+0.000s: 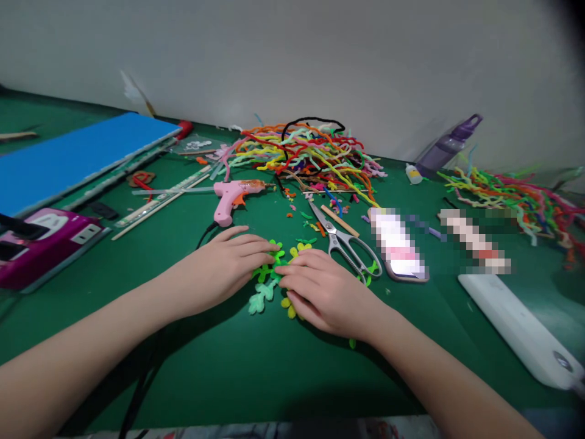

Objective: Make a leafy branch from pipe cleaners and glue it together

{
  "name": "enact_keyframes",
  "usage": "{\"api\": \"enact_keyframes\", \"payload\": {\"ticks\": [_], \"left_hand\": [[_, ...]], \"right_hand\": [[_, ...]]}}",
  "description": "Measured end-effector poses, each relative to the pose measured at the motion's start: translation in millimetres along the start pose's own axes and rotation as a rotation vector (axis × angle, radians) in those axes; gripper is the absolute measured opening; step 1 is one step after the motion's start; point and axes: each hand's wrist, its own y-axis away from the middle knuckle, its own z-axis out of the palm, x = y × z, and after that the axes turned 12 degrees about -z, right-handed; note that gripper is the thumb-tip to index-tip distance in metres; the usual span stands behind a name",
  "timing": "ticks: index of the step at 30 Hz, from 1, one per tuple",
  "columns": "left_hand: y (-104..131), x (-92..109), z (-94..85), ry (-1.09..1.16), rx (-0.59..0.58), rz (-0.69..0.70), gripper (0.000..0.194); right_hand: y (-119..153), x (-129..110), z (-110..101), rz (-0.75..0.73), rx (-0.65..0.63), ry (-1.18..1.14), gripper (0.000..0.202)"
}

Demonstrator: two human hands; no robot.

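Both of my hands rest on a small pipe-cleaner piece (264, 286) made of green and yellow loops, lying flat on the green table (256, 372). My left hand (223, 271) lies palm down over its left side, fingers pointing right. My right hand (322, 292) covers its right side, fingertips pinching the green and yellow loops near the middle. Pale green and yellow loops stick out below the fingers. Most of the piece is hidden under the hands.
Scissors (345, 244) lie just right of my right hand, a phone (400, 250) beyond them. A pink glue gun (233, 196) sits behind my left hand. A heap of coloured pipe cleaners (306, 152) lies at the back. A white power strip (516, 326) is right, a pink one (41, 241) left.
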Motion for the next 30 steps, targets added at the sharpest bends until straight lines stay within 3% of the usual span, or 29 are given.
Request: {"api": "enact_keyframes", "payload": {"ticks": [21,26,30], "left_hand": [[-3.7,-0.9,0.2,-0.052,0.007,0.005,0.033],[-2.0,-2.2,-1.2,-0.075,-0.022,0.006,0.033],[-0.1,1.0,-11.7,-0.101,-0.04,-0.015,0.033]], "right_hand": [[-0.7,-1.9,0.8,0.02,-0.064,-0.011,0.023],[0.5,1.3,-2.3,0.043,0.007,-0.064,0.021],[5.8,10.5,-15.0,0.164,0.164,-0.073,0.024]]}}
